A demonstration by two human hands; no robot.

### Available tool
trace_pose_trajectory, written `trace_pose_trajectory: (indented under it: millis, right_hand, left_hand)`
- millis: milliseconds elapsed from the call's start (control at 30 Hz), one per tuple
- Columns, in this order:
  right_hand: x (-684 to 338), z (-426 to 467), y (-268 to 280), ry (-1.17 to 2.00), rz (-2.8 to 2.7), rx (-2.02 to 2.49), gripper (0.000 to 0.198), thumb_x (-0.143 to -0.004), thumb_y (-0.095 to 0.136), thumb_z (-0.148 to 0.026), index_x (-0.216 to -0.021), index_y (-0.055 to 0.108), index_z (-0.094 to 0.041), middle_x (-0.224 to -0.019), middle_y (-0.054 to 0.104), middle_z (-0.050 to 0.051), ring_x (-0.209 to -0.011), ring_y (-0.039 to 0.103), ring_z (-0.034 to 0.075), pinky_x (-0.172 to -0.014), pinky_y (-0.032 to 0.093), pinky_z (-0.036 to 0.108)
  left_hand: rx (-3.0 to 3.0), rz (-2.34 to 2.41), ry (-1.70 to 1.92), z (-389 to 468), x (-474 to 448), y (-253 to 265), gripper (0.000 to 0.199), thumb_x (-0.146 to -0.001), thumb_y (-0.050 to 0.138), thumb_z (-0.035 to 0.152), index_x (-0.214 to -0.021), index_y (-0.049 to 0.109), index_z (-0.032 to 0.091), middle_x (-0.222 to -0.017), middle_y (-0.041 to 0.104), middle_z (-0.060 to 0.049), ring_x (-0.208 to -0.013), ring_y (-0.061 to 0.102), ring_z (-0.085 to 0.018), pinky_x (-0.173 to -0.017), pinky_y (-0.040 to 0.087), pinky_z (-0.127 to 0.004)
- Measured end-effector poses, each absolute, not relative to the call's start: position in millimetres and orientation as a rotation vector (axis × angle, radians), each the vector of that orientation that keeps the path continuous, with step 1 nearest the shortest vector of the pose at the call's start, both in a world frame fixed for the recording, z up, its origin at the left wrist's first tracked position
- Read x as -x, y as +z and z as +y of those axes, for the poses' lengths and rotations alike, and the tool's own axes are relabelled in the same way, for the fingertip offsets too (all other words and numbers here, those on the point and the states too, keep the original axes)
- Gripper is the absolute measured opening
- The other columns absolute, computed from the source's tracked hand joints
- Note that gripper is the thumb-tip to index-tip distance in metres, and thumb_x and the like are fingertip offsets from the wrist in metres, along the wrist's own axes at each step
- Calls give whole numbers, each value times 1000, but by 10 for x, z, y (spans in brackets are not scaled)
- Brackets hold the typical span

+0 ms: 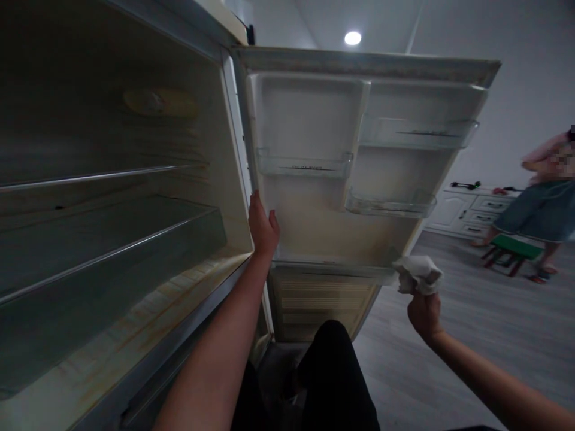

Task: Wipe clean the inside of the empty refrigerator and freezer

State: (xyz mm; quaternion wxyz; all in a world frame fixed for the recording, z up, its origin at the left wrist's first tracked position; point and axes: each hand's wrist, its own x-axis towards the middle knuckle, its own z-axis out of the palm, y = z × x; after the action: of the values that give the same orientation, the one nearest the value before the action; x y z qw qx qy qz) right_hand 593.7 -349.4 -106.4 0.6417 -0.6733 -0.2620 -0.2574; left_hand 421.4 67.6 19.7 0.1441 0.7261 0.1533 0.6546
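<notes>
my right hand grips a crumpled white cloth at about five o'clock on the open fridge door, by the lowest clear shelf. my left hand, unclenched with fingers extended, is at its eight o'clock, along the hinge side.

Above you glowed a round ceiling light, while to your right a pale wall backed low white cabinets and a green-topped stool stood on grey plank flooring.
</notes>
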Motion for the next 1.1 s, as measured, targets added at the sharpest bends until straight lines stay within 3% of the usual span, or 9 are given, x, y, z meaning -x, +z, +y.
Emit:
trace_pose_trajectory:
  millis: [133,233,333,433,633,800,1000,1100]
  right_hand:
    - [-5976,-3545,-1063,-361,-199,1484,46,-86,64,-53,-108,66,-13,-101,69,10,-81,64,17,-70,55,29]
    - [-5986,-3497,-1061,100,75,1510,29,-80,69,-41,-95,64,-16,-85,70,7,-69,64,16,-62,57,29]
    - [-5903,-3423,-1059,516,54,1440,18,-79,64,-24,-96,65,-18,-89,73,7,-72,69,17,-67,61,30]
    - [-5795,-3339,-1086,759,-99,1341,23,-79,62,-23,-100,70,-19,-104,76,11,-88,73,20,-79,62,33]
    - [-5703,-2980,-1276,729,-502,1467,33,-72,69,-48,-86,72,-18,-104,75,14,-100,72,28,-86,61,39]
    - [-5591,-2365,-1323,795,-882,1745,53,-77,54,-63,-78,71,-14,-99,74,16,-77,73,27,-93,56,51]
    - [-5217,-1612,-1279,1005,-1101,1902,47,-101,32,-38,-95,70,-13,-98,75,11,-75,70,16,-90,53,37]
    - [-4987,-1275,-1266,1011,-1145,1933,46,-106,29,-36,-96,69,-14,-98,74,8,-71,66,13,-86,52,32]
  left_hand:
    - [-2068,437,1889,687,-4202,201,65,-102,42,45,-158,30,14,-162,40,-19,-155,32,-27,-130,21,-45]
    - [-2080,431,1892,693,-4195,205,65,-102,42,45,-158,30,13,-162,40,-20,-154,33,-27,-130,22,-45]
    - [-2098,411,1902,698,-4194,207,65,-103,40,44,-158,29,12,-161,40,-21,-155,32,-27,-129,22,-45]
    - [-2108,413,1909,702,-4195,204,65,-103,38,44,-158,27,12,-162,40,-21,-155,31,-27,-129,23,-45]
    - [-2108,410,1908,709,-4198,186,65,-103,36,46,-158,27,12,-161,40,-21,-154,32,-28,-128,24,-46]
    - [-2118,412,1937,706,-4200,184,64,-104,35,45,-158,27,11,-160,41,-22,-154,33,-27,-128,25,-43]
    - [-2127,419,1960,707,-4192,184,63,-105,34,46,-159,26,14,-161,41,-20,-154,33,-25,-127,26,-42]
    - [-2126,423,1940,701,-4183,184,64,-105,33,49,-159,26,15,-161,40,-20,-154,33,-25,-128,25,-43]
